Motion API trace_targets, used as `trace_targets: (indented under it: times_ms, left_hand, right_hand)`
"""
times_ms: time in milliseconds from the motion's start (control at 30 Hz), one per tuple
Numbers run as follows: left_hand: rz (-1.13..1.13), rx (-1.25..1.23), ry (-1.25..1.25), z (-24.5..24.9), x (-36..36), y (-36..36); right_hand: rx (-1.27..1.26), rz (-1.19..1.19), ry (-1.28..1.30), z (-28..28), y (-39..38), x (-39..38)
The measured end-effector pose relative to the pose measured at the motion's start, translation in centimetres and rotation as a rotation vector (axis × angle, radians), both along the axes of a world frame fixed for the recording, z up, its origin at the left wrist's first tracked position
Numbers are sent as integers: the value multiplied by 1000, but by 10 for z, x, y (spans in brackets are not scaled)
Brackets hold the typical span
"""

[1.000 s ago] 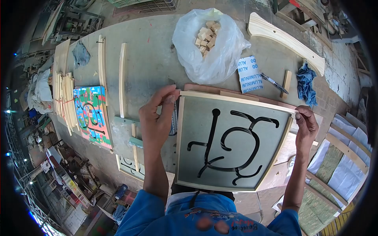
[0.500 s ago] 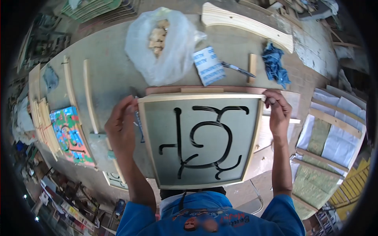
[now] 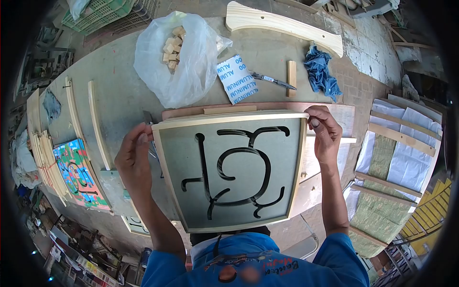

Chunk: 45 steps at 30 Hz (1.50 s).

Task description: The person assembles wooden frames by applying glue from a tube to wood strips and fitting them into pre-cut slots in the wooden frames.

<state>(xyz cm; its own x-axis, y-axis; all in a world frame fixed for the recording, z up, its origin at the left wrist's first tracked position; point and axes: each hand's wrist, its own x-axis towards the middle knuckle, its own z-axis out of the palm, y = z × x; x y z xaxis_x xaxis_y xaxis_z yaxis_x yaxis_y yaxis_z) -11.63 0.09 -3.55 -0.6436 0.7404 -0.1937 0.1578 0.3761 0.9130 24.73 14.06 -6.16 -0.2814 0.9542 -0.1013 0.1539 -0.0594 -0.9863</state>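
A wood-framed grey-green panel (image 3: pixel 191 143) with black curved grooves is held tilted in front of my body, its near edge by my waist. At its far left corner, my left hand (image 3: pixel 135 152) is closed, thumb and fingers pinching the frame. My right hand (image 3: pixel 325 131) pinches the far right corner in the same way, thumb towards me. Behind the frame's far edge lies a reddish board (image 3: pixel 330 111), partly hidden by the panel. Part of a metal tool near my left fingers is mostly covered.
On the table (image 3: pixel 119 91) stand a plastic bag of wood blocks (image 3: pixel 165 81), folded sandpaper (image 3: pixel 237 79), a pen (image 3: pixel 272 80) and a blue rag (image 3: pixel 322 71). Leftward are wooden strips (image 3: pixel 97 124) and a colourful panel (image 3: pixel 79 174). A shaped plank (image 3: pixel 282 26) lies at the back.
The whole view has shifted, so the table, panel and hands appear slightly further left. Both hands keep their hold on the frame's far corners.
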Motion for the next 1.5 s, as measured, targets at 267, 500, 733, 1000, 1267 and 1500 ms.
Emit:
trace_targets:
  times_ms: [267,500,733,1000,1267,1500]
  left_hand:
    - [-19,11,4,-2,1,0]
    - [-16,9,21,-1,4,0]
    - [2,37,17,-8,5,1]
    - [27,24,81,-17,3,2]
    - [-35,101,58,-25,-3,-1]
    - [-26,167,-34,-30,-5,-1]
  right_hand:
    - [-6,-5,12,-2,-2,0]
    - [-11,-36,19,-6,-7,-2]
    - [-86,-164,96,-4,-13,-13]
    - [70,-109,-5,-10,-12,-15]
    - [97,-158,-14,-15,-16,-18]
    - [51,-193,-5,-15,-19,-19]
